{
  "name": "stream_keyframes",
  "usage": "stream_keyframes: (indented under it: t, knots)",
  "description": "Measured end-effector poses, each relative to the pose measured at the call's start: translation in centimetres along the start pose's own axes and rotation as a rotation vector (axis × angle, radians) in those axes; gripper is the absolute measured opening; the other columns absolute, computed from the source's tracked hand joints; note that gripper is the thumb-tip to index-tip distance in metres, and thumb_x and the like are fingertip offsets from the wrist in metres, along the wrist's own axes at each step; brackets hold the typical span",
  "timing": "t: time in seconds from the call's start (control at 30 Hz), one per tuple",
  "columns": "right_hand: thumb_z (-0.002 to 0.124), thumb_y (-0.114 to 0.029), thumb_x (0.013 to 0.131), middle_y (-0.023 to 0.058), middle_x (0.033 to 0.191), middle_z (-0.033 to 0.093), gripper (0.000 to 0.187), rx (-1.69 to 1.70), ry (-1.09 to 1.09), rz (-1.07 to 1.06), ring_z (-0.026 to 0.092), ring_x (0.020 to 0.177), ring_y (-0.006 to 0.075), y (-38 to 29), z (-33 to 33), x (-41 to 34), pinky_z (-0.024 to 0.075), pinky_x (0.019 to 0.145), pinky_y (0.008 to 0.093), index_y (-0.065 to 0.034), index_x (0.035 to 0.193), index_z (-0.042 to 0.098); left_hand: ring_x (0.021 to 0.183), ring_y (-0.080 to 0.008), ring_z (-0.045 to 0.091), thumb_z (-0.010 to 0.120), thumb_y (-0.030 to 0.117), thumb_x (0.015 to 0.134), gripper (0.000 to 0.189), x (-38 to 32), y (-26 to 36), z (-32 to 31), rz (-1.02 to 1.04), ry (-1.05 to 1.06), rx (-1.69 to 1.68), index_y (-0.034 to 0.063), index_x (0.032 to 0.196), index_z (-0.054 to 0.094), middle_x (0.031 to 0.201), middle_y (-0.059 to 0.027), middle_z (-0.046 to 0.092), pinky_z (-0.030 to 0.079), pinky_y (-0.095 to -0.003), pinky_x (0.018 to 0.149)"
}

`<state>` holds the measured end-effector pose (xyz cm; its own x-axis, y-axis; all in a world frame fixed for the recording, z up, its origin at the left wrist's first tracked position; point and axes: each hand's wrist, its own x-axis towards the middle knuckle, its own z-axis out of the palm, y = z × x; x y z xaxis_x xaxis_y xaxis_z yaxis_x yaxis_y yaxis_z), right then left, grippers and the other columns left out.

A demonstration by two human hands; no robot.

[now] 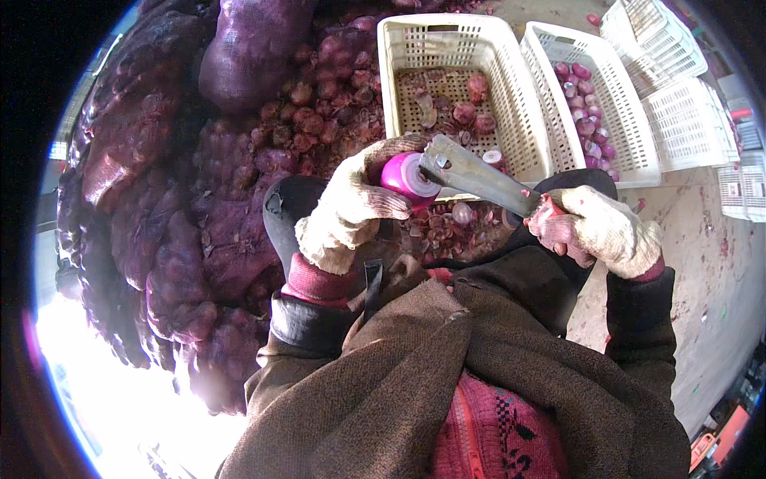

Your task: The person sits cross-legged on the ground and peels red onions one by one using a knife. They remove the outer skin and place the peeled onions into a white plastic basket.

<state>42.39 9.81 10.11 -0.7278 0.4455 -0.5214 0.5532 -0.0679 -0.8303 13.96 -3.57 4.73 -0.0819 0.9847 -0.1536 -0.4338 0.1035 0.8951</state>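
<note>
My left hand [365, 194], in a cream knit glove, holds a red onion [402, 179] whose cut pale end faces right. My right hand [598, 230], gloved too, grips the wrapped handle of a wide-bladed knife [479, 173]. The blade points up and to the left, its tip at the onion's cut end. Both hands are over my lap, in front of a white plastic crate [532, 129] with a few onions and loose skins in it. A second white crate [634, 129] to the right holds a row of peeled red onions [585, 123].
Filled purple mesh sacks [179, 239] are heaped on the left, with one upright sack [254, 54] behind. Unpeeled onions [308, 120] lie loose beside the near crate. Onion skins [443, 233] cover the floor between my knees. Stacked white crates [658, 48] stand at the upper right.
</note>
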Motion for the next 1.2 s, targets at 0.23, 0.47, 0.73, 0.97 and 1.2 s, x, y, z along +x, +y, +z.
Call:
stream_keyframes:
  t: [0.23, 0.47, 0.73, 0.97, 1.2]
  knots:
    - [0.057, -0.040, 0.084, 0.0048, 0.074, 0.058, 0.040, 0.070, -0.305, -0.029, 0.055, 0.063, 0.0110, -0.1, -1.5, 1.6, 0.0434, 0.059, 0.0245, -0.0006, 0.088, 0.061, 0.102, -0.0231, 0.059, 0.084, 0.008, 0.048, 0.085, 0.4, 0.2, 0.3, -0.068, -0.121, -0.224, -0.0072, 0.124, 0.049, 0.115, -0.0141, 0.060, 0.047, -0.0341, 0.092]
    - [0.062, -0.039, 0.083, 0.0022, 0.068, 0.055, 0.038, 0.197, -0.233, 0.049, 0.048, 0.053, 0.0080, 1.5, -2.1, 1.9, 0.0380, 0.048, 0.0227, -0.0015, 0.090, 0.060, 0.105, -0.0224, 0.058, 0.084, 0.010, 0.049, 0.087, 1.8, -0.8, 1.0, -0.007, -0.027, -0.168, -0.0064, 0.126, 0.048, 0.117, -0.0138, 0.059, 0.046, -0.0339, 0.094]
    - [0.045, -0.019, 0.092, 0.0040, 0.079, 0.059, 0.022, -0.104, -0.127, 0.051, 0.055, 0.068, 0.0109, -1.2, -2.0, 0.6, 0.0453, 0.062, 0.0266, -0.0015, 0.096, 0.057, 0.103, -0.0211, 0.058, 0.083, 0.006, 0.049, 0.081, 2.0, 0.1, 0.5, -0.072, 0.005, 0.001, -0.0054, 0.123, 0.052, 0.111, -0.0117, 0.062, 0.044, -0.0332, 0.093]
    - [0.047, -0.028, 0.093, 0.0060, 0.074, 0.059, 0.031, 0.153, -0.332, 0.201, 0.055, 0.060, 0.0104, 1.9, -2.8, 2.8, 0.0421, 0.046, 0.0223, 0.0005, 0.095, 0.060, 0.093, -0.0227, 0.063, 0.085, 0.030, 0.056, 0.082, 2.0, -1.4, 0.5, -0.081, -0.002, -0.104, -0.0063, 0.122, 0.050, 0.109, -0.0128, 0.063, 0.053, -0.0330, 0.081]
    - [0.075, -0.055, 0.069, 0.0117, 0.084, 0.062, 0.067, 0.510, -0.155, 0.057, 0.060, 0.073, 0.0186, 2.3, -1.3, 1.9, 0.0490, 0.060, 0.0273, 0.0033, 0.097, 0.057, 0.100, -0.0254, 0.060, 0.074, 0.007, 0.063, 0.076, 2.4, -2.7, 0.7, -0.050, -0.086, -0.454, -0.0097, 0.129, 0.041, 0.113, -0.0164, 0.060, 0.051, -0.0358, 0.087]
